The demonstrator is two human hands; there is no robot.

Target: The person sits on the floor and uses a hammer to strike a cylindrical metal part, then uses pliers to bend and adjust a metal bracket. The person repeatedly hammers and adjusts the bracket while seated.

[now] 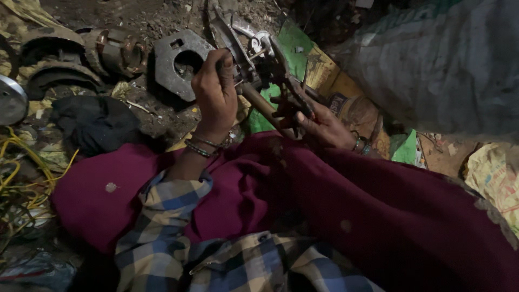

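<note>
My left hand (215,94), with bangles at the wrist, is closed around the top of a metal assembly (254,57) of brackets and shiny fittings. My right hand (316,121) grips a wooden-handled tool (259,103) whose dark metal end is pressed into that assembly. Both hands work above my lap, which is covered by a maroon cloth (281,200). A blue and cream checked sleeve (173,216) covers my left forearm.
A square dark metal plate with a round hole (175,62) lies on the dirty ground behind the hands. Rusty round motor parts (81,51) and a shiny disc (10,100) sit at far left, yellow wires (24,178) below them. A grey sack (438,59) fills the upper right.
</note>
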